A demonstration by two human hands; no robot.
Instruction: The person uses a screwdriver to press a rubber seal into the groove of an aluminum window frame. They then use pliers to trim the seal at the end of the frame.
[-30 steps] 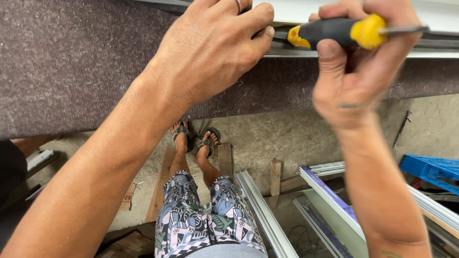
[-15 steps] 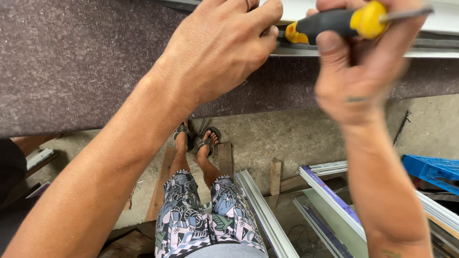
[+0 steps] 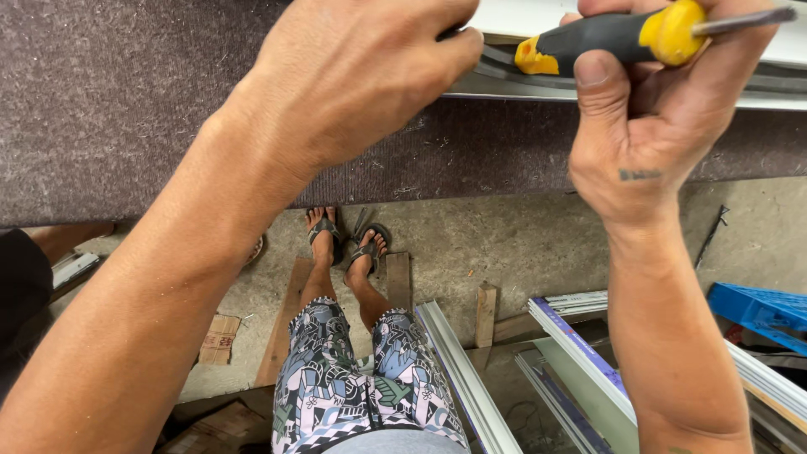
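Right, here's the lot:
Screwdriver [image 3: 626, 38]: black-and-yellow handle, lying near level at top of view, metal shaft running off to the right; it sits just above the pale frame profile [image 3: 521, 88] w/ its dark rubber strip.
Your R hand [image 3: 651, 126]: fingers curled shut around the handle, thumb pressed up on the black part; wrist drops down toward you.
Your L hand [image 3: 353, 76]: just left of the handle's butt end, close but can't tell if touching; knuckles up, fingers bent down onto the profile, tips hidden, so whether they pinch the strip is unclear.
Bench top [image 3: 126, 101]: grey-purple felt cover, under both hands, profile lying on its far edge.
Below: your legs in patterned shorts [image 3: 361, 387], sandalled feet on concrete floor [image 3: 521, 244].
Floor bits: more pale profiles [image 3: 471, 387] to your R, blue crate [image 3: 761, 311] at R edge.
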